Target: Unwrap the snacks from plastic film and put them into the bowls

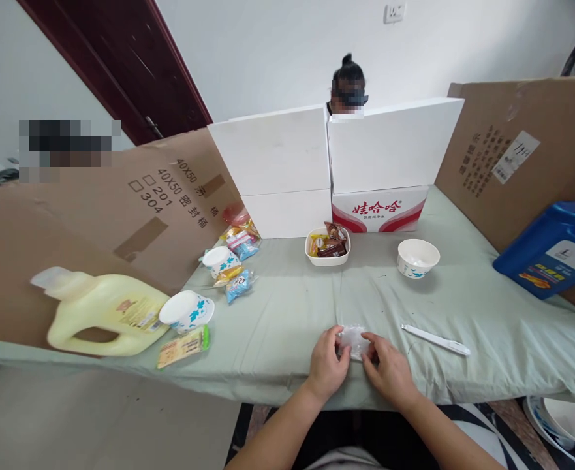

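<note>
Near the front edge of the table, a small clear plastic packet (354, 341) lies between my two hands. My left hand (328, 363) pinches its left side, thumb and fingers closed on the edge. On the opposite side, my right hand (389, 369) grips the packet with curled fingers. What is inside the packet, if anything, I cannot make out. A slim white tool with a long handle (436, 340) rests on the cloth to the right of my right hand.
A tub of wrapped snacks (328, 259) and a paper bowl (418, 260) stand farther back. To the left are paper cups (187, 312), snack packets (239, 286) and a yellow jug (115, 313). A blue bottle (551, 251) leans right. Cardboard (170, 241) and white boxes (277, 163) wall the table.
</note>
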Available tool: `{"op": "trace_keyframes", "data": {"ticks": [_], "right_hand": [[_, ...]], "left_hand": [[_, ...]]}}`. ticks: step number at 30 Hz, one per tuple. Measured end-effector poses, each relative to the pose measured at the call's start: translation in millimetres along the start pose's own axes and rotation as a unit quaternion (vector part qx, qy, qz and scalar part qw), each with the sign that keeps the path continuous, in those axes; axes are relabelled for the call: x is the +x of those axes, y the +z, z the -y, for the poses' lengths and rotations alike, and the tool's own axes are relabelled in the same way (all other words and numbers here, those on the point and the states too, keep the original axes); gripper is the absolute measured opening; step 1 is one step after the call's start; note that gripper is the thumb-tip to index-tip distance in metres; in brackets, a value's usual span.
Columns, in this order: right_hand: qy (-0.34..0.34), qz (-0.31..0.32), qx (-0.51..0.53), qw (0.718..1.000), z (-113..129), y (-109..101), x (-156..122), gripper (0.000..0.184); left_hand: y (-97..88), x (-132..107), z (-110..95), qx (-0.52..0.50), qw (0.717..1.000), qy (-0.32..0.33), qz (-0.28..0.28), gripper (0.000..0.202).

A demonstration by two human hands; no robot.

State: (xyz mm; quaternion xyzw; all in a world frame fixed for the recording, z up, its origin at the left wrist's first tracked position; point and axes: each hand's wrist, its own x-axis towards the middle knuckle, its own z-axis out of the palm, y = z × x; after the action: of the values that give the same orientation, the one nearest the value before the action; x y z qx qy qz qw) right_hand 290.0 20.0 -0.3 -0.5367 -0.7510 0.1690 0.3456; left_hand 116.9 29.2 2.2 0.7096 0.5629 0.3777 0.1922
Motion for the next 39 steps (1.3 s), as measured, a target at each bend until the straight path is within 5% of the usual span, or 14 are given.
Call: {"op": "trace_keyframes", "data": {"ticks": [7, 12, 16, 25, 28, 34, 36, 39], "right_hand": [[-0.017, 0.024, -0.041, 0.999, 1, -2, 2, 0.030], [-0.076, -0.053, -0.098, 0.991, 17, -10, 4, 0.024], [-0.155, 0.007, -0.072, 0.985, 25, -4, 12, 0.027], [-0.143, 0.065, -0.209, 0.965, 10, 25, 21, 0.043], [-0.135, 0.064, -0.223, 0.963, 12, 22, 20, 0.043], [-0.049, 0.004, -0.223, 0.973, 0, -2, 25, 0.039], [-0.074, 0.003, -0.188, 0.979, 0, -13, 25, 0.035], [-0.159, 0.083, -0.130, 0.975, 8, -22, 23, 0.032]], "left_hand": [[2.1, -1, 1, 0.016, 0.999, 0.017, -0.030, 0.030], [7.1, -1, 1, 0.052, 0.998, 0.034, -0.026, 0.035], [8.5, 0, 0, 0.069, 0.996, 0.042, -0.030, 0.036], [-7.2, -1, -2, 0.163, 0.982, 0.078, -0.055, 0.019], [-11.1, -2, 0, 0.164, 0.976, 0.142, -0.009, 0.017], [-15.0, -8, 7, 0.177, 0.979, 0.103, -0.021, 0.025], [-14.6, -9, 10, 0.180, 0.978, 0.104, -0.024, 0.026], [-11.8, -11, 15, 0.183, 0.976, 0.110, -0.033, 0.025]]}}
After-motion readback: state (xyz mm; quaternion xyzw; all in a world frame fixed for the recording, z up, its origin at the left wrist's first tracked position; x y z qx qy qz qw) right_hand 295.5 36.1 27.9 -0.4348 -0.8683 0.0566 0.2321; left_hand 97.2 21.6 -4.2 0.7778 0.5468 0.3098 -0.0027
